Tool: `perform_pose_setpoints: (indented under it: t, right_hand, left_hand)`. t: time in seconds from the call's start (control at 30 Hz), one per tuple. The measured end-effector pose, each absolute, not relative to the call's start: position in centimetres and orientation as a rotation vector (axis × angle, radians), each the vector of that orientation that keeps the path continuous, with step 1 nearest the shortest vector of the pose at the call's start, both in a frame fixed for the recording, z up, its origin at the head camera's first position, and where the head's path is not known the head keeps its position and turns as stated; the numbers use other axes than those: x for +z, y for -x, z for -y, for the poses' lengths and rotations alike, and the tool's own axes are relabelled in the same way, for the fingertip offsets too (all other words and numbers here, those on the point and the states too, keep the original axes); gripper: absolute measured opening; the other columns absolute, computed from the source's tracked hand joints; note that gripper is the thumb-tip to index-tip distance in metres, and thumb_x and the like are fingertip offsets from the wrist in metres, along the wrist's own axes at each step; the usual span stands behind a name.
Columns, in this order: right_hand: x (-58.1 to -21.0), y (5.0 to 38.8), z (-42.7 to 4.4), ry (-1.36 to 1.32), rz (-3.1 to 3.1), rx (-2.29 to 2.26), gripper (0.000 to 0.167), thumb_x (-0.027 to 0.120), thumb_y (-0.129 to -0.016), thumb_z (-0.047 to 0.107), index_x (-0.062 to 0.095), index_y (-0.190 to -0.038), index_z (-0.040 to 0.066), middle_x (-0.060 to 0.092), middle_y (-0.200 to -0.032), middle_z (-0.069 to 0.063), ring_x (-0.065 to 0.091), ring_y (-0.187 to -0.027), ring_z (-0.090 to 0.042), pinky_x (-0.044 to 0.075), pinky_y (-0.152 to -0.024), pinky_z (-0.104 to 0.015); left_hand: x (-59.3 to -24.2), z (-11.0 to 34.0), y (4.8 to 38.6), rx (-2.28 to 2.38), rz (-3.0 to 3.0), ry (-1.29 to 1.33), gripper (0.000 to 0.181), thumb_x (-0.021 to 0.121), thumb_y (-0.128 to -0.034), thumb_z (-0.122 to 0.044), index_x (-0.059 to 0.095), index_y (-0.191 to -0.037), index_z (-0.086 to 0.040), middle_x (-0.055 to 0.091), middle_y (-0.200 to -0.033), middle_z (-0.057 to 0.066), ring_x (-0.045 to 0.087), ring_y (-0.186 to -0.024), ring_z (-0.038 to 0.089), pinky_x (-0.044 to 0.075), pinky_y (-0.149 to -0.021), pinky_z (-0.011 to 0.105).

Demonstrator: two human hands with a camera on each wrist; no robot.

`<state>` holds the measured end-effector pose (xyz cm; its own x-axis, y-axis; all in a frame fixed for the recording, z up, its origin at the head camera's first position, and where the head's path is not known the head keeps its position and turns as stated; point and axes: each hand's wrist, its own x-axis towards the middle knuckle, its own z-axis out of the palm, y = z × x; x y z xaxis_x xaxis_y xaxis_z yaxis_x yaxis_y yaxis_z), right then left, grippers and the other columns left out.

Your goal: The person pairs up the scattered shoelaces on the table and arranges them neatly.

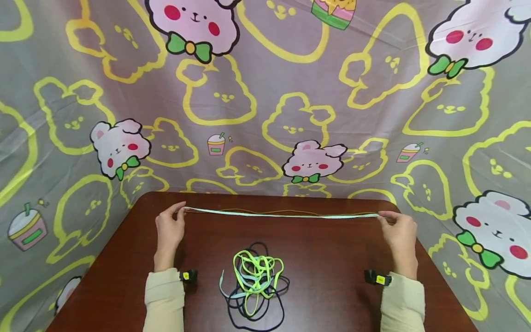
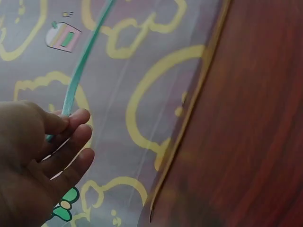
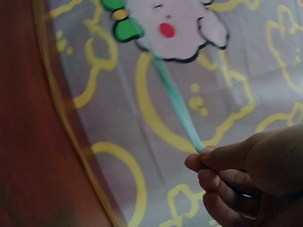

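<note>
A flat mint-green shoelace (image 1: 265,215) is stretched almost straight across the far part of the table. My left hand (image 1: 169,230) pinches one end between thumb and fingertip, its other fingers loosely bent in the left wrist view. At the opposite end, my right hand (image 1: 400,235) pinches the lace (image 3: 175,99) the same way. Just behind and partly hidden by it, a thin brown lace (image 2: 191,106) lies along the table's far side. Between my forearms sits a loose tangle of neon yellow laces (image 1: 275,272), a light blue lace (image 1: 224,288) and dark laces (image 1: 265,329).
The dark reddish-brown table (image 1: 323,258) has rounded far corners. A grey cloth (image 1: 257,133) printed with cartoon animals hangs behind it and along both sides. Small black devices sit at my left wrist (image 1: 189,276) and right wrist (image 1: 375,277).
</note>
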<state>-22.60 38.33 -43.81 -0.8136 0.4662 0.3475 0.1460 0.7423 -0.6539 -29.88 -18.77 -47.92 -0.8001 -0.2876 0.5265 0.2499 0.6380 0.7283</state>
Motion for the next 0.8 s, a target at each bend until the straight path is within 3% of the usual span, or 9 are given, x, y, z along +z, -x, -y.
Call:
perform_pose_setpoints:
  t: [0.1, 0.17, 0.27, 0.4, 0.6, 0.8]
  right_hand:
    - [-44.5, 22.9, -38.8, 0.476, 2.489, 0.834, 0.022, 0.07, -0.097, 0.015, 0.077, -0.108, -0.002, 0.075, -0.099, -0.023, 0.072, -0.087, -0.041, 0.053, -0.072, -0.051]
    - [-44.9, 23.1, -39.2, 0.482, 2.518, 0.802, 0.022, 0.072, -0.095, 0.019, 0.078, -0.103, -0.001, 0.076, -0.094, -0.021, 0.071, -0.081, -0.038, 0.051, -0.066, -0.049]
    - [-45.6, 23.5, -39.7, 0.492, 2.559, 0.75, 0.023, 0.074, -0.093, 0.024, 0.078, -0.095, 0.002, 0.077, -0.086, -0.016, 0.069, -0.073, -0.033, 0.046, -0.056, -0.042]
    - [-46.3, 24.0, -40.2, 0.493, 2.602, 0.728, 0.023, 0.076, -0.092, 0.029, 0.078, -0.09, 0.006, 0.076, -0.082, -0.011, 0.067, -0.071, -0.028, 0.043, -0.051, -0.037]
    - [-47.0, 24.7, -40.9, 0.417, 2.703, 0.713, 0.018, 0.074, -0.093, 0.023, 0.077, -0.09, 0.005, 0.076, -0.084, -0.013, 0.067, -0.07, -0.032, 0.042, -0.05, -0.039]
    - [-47.5, 25.7, -41.6, 0.348, 2.799, 0.679, 0.015, 0.069, -0.095, 0.016, 0.077, -0.097, 0.003, 0.075, -0.097, -0.02, 0.068, -0.078, -0.037, 0.047, -0.057, -0.047]
  left_hand:
    - [-48.2, 19.7, 30.1, -1.083, 2.286, -0.025, 0.019, 0.065, -0.0986, -0.004, 0.075, -0.114, 0.002, 0.077, -0.093, 0.019, 0.074, -0.085, 0.034, 0.048, -0.073, 0.025]
    - [-48.3, 20.2, 30.3, -1.051, 2.321, -0.009, 0.017, 0.068, -0.0978, -0.007, 0.077, -0.108, 0.002, 0.077, -0.089, 0.017, 0.073, -0.082, 0.033, 0.049, -0.071, 0.031]
    - [-48.3, 21.0, 30.3, -0.989, 2.371, 0.043, 0.014, 0.071, -0.096, -0.011, 0.078, -0.098, 0.001, 0.076, -0.082, 0.014, 0.071, -0.074, 0.031, 0.047, -0.062, 0.031]
    - [-48.4, 22.0, 30.4, -0.902, 2.453, 0.098, 0.015, 0.075, -0.0943, -0.016, 0.077, -0.092, -0.002, 0.075, -0.081, 0.011, 0.067, -0.069, 0.027, 0.046, -0.061, 0.036]
    - [-49.3, 23.0, 31.2, -0.893, 2.601, 0.159, 0.013, 0.071, -0.0969, -0.015, 0.076, -0.098, -0.003, 0.075, -0.09, 0.013, 0.066, -0.074, 0.025, 0.048, -0.063, 0.038]
    - [-50.2, 23.3, 32.3, -0.906, 2.697, 0.224, 0.01, 0.069, -0.0965, -0.01, 0.076, -0.099, -0.004, 0.075, -0.096, 0.014, 0.066, -0.082, 0.029, 0.05, -0.069, 0.044]
